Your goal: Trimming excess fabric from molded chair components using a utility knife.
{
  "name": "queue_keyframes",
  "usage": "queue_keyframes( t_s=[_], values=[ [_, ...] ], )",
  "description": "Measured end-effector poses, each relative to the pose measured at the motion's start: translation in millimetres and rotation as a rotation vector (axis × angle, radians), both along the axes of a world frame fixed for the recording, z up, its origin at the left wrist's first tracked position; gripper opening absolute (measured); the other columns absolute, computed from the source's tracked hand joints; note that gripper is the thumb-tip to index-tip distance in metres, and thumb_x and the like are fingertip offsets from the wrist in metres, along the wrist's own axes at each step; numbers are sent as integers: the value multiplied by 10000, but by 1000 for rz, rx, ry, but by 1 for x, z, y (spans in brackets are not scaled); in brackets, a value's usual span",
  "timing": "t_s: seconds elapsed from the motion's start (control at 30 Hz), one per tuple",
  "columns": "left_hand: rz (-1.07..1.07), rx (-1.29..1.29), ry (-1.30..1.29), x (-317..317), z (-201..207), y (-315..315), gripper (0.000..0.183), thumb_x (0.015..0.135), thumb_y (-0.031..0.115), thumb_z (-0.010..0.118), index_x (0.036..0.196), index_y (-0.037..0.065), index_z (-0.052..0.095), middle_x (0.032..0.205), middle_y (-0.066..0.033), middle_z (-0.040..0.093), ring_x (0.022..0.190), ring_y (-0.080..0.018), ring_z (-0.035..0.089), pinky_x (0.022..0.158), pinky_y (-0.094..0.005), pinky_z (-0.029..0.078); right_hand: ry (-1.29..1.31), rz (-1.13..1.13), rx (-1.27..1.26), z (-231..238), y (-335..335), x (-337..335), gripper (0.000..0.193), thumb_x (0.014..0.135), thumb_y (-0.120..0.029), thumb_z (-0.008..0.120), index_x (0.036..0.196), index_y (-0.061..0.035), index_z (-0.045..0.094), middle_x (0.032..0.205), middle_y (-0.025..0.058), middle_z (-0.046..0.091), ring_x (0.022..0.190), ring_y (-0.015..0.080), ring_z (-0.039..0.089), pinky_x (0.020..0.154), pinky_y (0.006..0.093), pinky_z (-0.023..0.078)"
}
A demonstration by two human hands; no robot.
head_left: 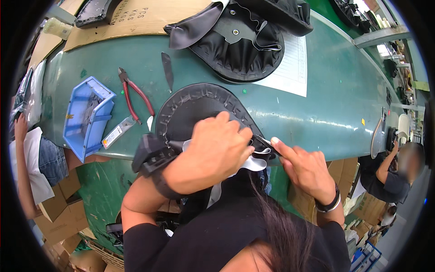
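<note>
A black padded seat-like piece point(186, 109), rounded at its far end, lies at the table's near edge with gathered, stapled cover material round its rim. My left hand point(217, 147) is closed over its near part, fingers curled on the black cover fabric with a pale underside point(254, 164). My right hand point(306, 170) is closed at the piece's right edge, thumb stretched along a thin dark tool point(265, 140) whose tip meets the gathered material. Its exact kind is too small to tell. The left fingertips are partly hidden.
Left of the piece lie red-handled cutting pliers point(136, 97), a small box point(118, 131) and a blue bin point(86, 118) of small parts. A dark blade-shaped strip point(167, 72), another black padded piece point(240, 50), a paper sheet point(290, 68) and cardboard point(136, 18) lie beyond. People are at both sides.
</note>
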State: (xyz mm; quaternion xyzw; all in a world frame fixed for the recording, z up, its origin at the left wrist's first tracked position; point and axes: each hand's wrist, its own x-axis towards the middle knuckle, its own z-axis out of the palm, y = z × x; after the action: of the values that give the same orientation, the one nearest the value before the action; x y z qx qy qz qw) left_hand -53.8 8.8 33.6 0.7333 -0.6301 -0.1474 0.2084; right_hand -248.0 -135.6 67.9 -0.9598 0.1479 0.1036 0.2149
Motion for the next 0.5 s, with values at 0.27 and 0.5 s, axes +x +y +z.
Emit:
queue_keyframes(
  t_s=[0.27,0.5],
  values=[
    [135,-246,988,29,-18,-11,292,719,121,685,547,43,462,590,-6,432,682,-174,444,696,-316,312,59,-56,61,-10,6,-24,587,861,-122,630,1416,-218,465,651,92,499,503,316,522,464,434,373],
    [100,-211,1492,27,-2,-18,210,795,53,630,616,42,520,864,-89,577,897,-213,618,725,-311,449,-113,-181,-19,-15,15,-26,555,851,-95,638,1382,-204,516,633,93,483,485,311,521,455,423,385]
  ],
)
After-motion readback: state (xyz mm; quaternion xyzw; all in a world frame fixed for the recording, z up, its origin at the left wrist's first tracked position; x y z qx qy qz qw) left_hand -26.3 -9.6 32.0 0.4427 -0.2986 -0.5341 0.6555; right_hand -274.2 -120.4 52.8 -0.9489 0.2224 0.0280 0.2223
